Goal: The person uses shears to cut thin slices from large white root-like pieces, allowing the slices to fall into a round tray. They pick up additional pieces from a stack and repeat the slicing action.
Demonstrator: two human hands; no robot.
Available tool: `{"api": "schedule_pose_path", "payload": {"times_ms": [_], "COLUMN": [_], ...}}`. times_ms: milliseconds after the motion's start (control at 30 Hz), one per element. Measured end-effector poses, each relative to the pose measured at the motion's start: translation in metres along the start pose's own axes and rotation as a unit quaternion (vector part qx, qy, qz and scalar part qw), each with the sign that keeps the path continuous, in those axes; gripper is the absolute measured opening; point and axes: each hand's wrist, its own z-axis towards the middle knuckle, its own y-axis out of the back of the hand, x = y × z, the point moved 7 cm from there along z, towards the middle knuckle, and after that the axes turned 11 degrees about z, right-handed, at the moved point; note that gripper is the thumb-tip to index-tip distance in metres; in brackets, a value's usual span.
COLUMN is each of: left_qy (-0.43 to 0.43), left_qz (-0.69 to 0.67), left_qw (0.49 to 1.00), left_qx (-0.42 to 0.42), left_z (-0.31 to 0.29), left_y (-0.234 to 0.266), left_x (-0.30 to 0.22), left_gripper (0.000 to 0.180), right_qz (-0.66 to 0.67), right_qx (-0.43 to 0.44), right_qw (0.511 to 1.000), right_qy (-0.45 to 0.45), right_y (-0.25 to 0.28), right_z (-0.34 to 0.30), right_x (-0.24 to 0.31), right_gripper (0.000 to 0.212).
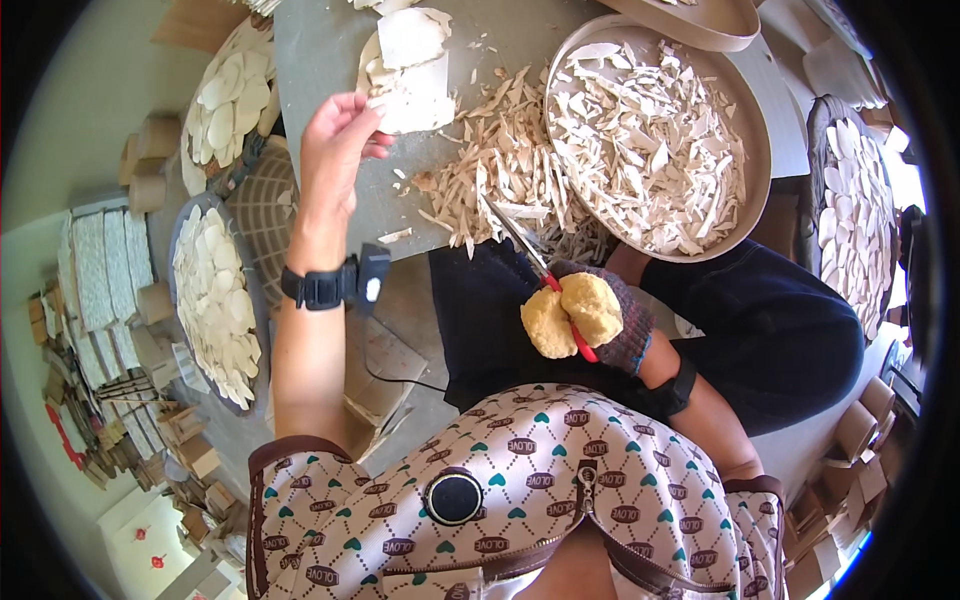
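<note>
My left hand point(335, 142) is pinching the near-left edge of the pale flat pieces point(418, 95) lying on the grey worktop point(322, 50). My gloved right hand point(638, 312) is closing around the red-handled scissors point(523, 242), whose grips are carrying lumpy yellow padding point(592, 306). The blades are pointing toward a heap of pale strips point(500, 150), which is lying just beside a round shallow tray point(757, 145) that is holding more pale shreds point(650, 150).
</note>
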Motion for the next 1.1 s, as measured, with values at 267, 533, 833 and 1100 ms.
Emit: {"api": "schedule_pose_path", "payload": {"times_ms": [267,533,833,1100], "left_qy": [0.095,0.088,0.083,0.085], "left_qz": [-0.358,-0.314,-0.262,-0.267], "left_qw": [0.927,0.942,0.961,0.959], "left_qx": [-0.057,-0.079,-0.039,-0.043], "left_z": [-0.068,-0.085,-0.087,-0.083], "left_y": [-0.073,-0.102,-0.103,-0.094], "left_x": [0.028,0.040,0.030,0.027], "left_gripper": [0.034,0.023,0.041,0.032], "right_qz": [0.119,0.141,0.064,0.482], "right_qx": [-0.019,-0.046,-0.051,-0.023], "right_qw": [0.993,0.989,0.995,0.876], "right_qy": [0.018,0.003,0.051,-0.008], "right_y": [-0.023,-0.021,-0.023,-0.025], "right_z": [0.019,0.022,0.022,0.020], "right_x": [-0.038,-0.029,-0.021,-0.014], "right_gripper": [0.033,0.033,0.030,0.030]}}
